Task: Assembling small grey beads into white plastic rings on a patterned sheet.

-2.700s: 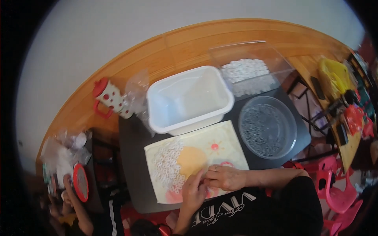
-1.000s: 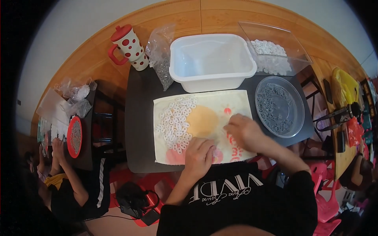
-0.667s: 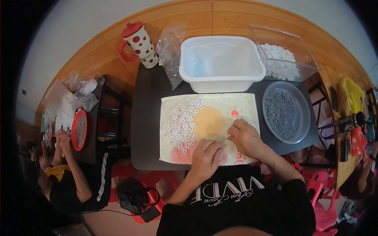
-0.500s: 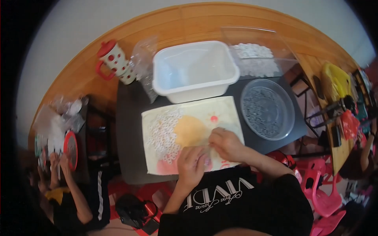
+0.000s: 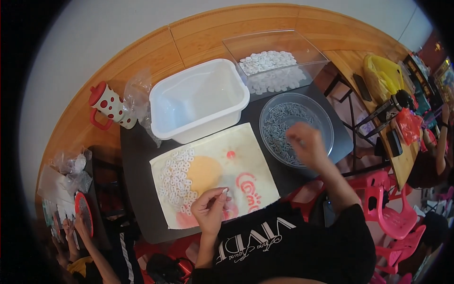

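My left hand is closed over the near edge of a patterned towel, pinching a small white plastic piece between thumb and fingertips. Over a round clear bowl is my right hand, its fingers bent and blurred, so whether they hold anything cannot be told. Many small grey screw-like pieces lie in that bowl. White ring-shaped pieces are spread across the towel's left part.
Behind the towel stands a white plastic tub. To its right, a clear box holds white pieces. A spotted cup with a red lid and a clear bag are at the left. Another person's hands work beside a red-rimmed tray.
My right hand has moved away from my left hand, to the right and over the bowl. My left hand stays near the towel's front edge. The view has shifted and turned.
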`<state>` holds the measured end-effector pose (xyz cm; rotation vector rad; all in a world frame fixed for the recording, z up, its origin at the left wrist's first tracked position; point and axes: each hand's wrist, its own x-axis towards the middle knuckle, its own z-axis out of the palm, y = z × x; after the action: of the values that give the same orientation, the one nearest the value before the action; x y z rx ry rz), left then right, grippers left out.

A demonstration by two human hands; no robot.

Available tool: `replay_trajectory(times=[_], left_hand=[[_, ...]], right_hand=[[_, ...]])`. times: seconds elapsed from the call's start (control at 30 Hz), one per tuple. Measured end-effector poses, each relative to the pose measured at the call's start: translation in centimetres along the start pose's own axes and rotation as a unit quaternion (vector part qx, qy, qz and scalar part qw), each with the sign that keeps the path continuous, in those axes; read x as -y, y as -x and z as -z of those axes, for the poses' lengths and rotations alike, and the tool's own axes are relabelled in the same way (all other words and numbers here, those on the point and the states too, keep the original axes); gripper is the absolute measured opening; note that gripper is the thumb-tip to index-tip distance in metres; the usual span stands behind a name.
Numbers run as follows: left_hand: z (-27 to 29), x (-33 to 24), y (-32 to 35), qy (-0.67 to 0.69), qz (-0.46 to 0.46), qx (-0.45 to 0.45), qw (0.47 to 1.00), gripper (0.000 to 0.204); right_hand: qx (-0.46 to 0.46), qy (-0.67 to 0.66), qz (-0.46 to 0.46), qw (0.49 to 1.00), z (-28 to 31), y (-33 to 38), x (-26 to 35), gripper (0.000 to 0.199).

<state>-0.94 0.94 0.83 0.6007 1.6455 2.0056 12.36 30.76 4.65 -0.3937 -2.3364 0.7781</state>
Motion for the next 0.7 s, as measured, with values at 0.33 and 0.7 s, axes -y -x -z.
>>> replay_trajectory(times=[0.33,0.7], left_hand=[[-1.2,0.3,-0.7,-0.021,-0.065,-0.028,0.997,0.013],[-1.2,-0.3,-0.7,-0.067,-0.087,-0.017,0.994,0.021]], right_hand=[[0.165,0.258,0.079,0.949,0.7,-1.3,-3.7,0.013],[0.128,0.144,0.068,0.979,1.1,-1.8,-1.0,0.014]])
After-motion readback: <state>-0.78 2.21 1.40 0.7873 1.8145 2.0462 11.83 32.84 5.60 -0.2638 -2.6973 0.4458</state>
